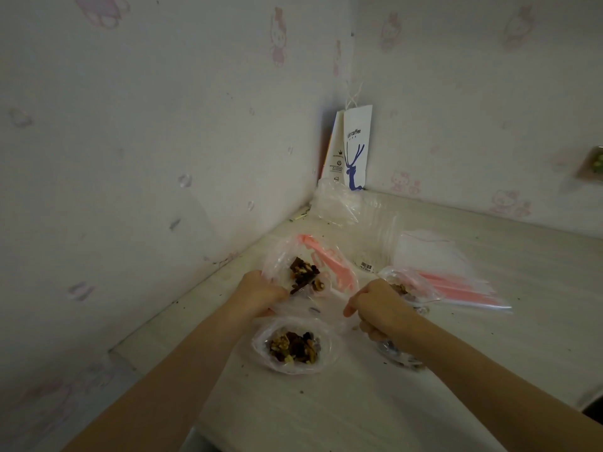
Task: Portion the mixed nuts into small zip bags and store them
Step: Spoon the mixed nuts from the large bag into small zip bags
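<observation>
My left hand grips the edge of a clear zip bag with a pink strip, and mixed nuts lie inside it. In front of it sits an open clear bag of mixed nuts on the table. My right hand is curled just right of the held bag, fingers bent, seemingly pinching thin plastic or a few nuts. Another bag with nuts lies behind my right hand. A further small bag lies under my right wrist.
A stack of unused zip bags with pink strips lies at the right. Crumpled clear packaging and a white paper coffee bag stand in the wall corner. Crumbs dot the pale table, which meets walls at left and back.
</observation>
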